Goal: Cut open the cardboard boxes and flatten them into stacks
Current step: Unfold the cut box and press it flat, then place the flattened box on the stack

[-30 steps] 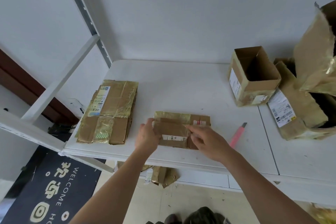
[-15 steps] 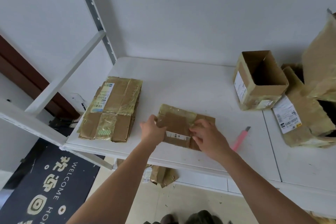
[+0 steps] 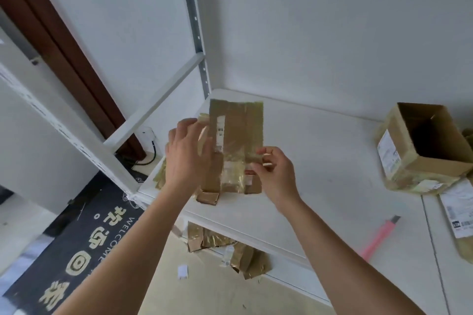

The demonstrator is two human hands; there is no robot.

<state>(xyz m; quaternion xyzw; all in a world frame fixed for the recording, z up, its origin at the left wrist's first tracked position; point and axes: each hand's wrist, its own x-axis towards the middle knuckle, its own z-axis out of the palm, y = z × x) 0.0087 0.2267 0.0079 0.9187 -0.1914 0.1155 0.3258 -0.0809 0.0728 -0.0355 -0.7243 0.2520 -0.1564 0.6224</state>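
A small flattened cardboard box [image 3: 236, 140], brown with shiny tape and a white label, is held upright above the table's left end. My left hand [image 3: 188, 156] grips its left edge. My right hand [image 3: 275, 174] pinches its right edge between thumb and fingers. Behind my left hand, only the corner of a stack of flattened boxes [image 3: 160, 176] shows on the white table [image 3: 320, 161]. A pink box cutter [image 3: 378, 238] lies on the table to the right of my right arm. An open, uncut cardboard box [image 3: 419, 148] stands at the right.
Another labelled box [image 3: 458, 215] lies at the right edge. Cardboard and tape scraps [image 3: 230, 250] lie on the floor under the table's front edge. White metal shelf posts [image 3: 197, 41] rise at the left. A dark welcome mat [image 3: 76, 250] covers the floor.
The flattened box was lying on the table under both hands; it is now lifted, turned upright and carried left, in front of the stack. The view has swung left.
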